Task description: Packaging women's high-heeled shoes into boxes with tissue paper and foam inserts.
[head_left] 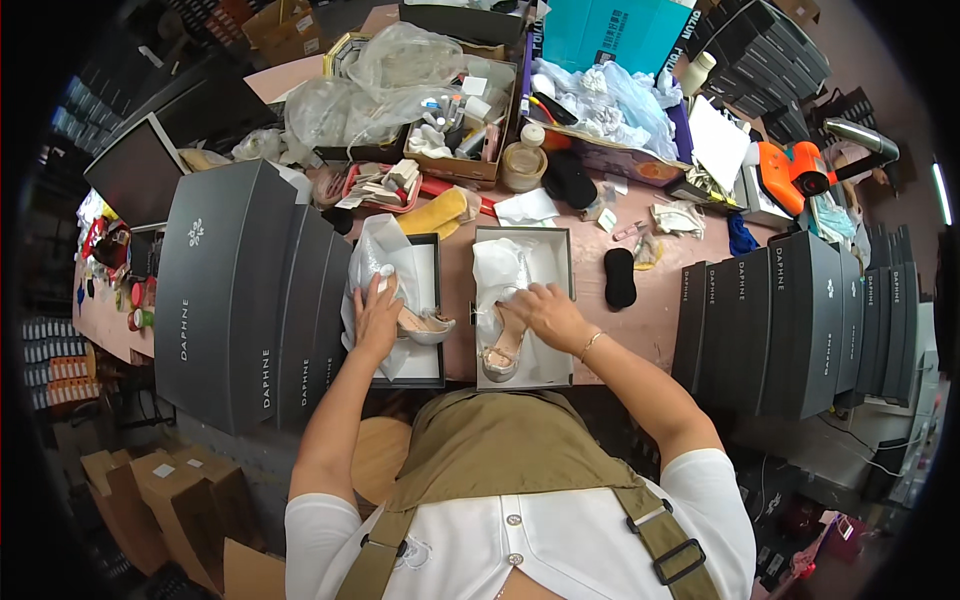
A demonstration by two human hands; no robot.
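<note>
Two grey shoe boxes lie side by side before me. The left box (430,378) holds a silvery high-heeled sandal (428,328) and white tissue paper (381,240) spilling over its left side. My left hand (376,318) lies on that tissue beside the sandal, fingers stretched out. A small white round piece (387,270) shows at its fingertips. Inside the right box (556,370), a second sandal (501,357) points its heel end toward me, under crumpled white tissue (499,266). My right hand (546,317) reaches over it, fingers bent and pinching at the tissue's edge.
Dark shoe boxes stand upright at left (225,300) and right (790,330). A black oval pad (619,279) lies right of the boxes. Behind are a yellow cloth (435,213), a jar (524,165), a purple carton (620,155) of tissue and an orange tool (785,175).
</note>
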